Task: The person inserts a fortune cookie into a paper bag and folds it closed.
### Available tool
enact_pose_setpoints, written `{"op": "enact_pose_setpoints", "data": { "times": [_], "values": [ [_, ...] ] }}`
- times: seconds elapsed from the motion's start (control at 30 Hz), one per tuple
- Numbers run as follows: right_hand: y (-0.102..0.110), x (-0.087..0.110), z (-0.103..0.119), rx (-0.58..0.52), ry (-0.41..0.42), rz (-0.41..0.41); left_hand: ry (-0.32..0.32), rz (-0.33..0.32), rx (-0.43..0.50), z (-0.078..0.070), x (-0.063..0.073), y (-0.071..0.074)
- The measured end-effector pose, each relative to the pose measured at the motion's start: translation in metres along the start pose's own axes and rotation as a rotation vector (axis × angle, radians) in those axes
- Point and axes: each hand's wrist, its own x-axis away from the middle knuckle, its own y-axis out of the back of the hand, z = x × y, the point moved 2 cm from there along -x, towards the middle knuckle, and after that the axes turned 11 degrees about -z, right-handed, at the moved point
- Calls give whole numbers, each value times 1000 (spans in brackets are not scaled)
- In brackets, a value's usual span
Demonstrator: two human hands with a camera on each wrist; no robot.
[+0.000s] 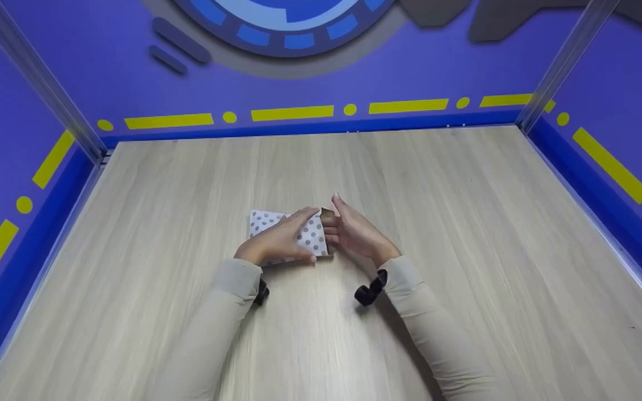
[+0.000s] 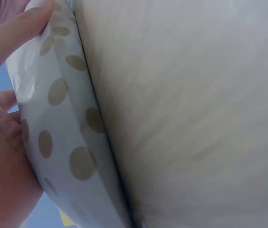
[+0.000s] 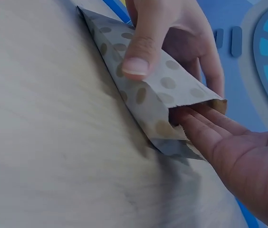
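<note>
A white paper bag (image 1: 314,238) with greyish-brown polka dots lies on the table, its mouth facing right. My left hand (image 1: 281,239) grips it from above, thumb on the near edge and fingers over the far side. In the left wrist view the dotted bag (image 2: 58,118) bulges between thumb and palm. My right hand (image 1: 359,231) has its straight fingers inside the mouth, thumb pointing up and away. The right wrist view shows the bag (image 3: 165,97) gaping around those fingers, with fingertips hidden inside. Whatever the bag contains cannot be seen.
The wood-grain table (image 1: 466,223) spreads around the bag on all sides. Blue-purple panels (image 1: 103,72) with yellow marks enclose its back and sides, joined by metal posts. A dark wrist device (image 1: 370,291) sits below the right hand.
</note>
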Motion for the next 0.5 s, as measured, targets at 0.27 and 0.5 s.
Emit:
{"op": "enact_pose_setpoints", "data": {
  "times": [0.27, 0.5],
  "values": [
    [13, 9, 2, 80, 56, -90, -9, 12, -19, 0, 0, 0],
    [22, 13, 1, 243, 164, -141, -35, -2, -69, 1, 0, 2]
  ]
}}
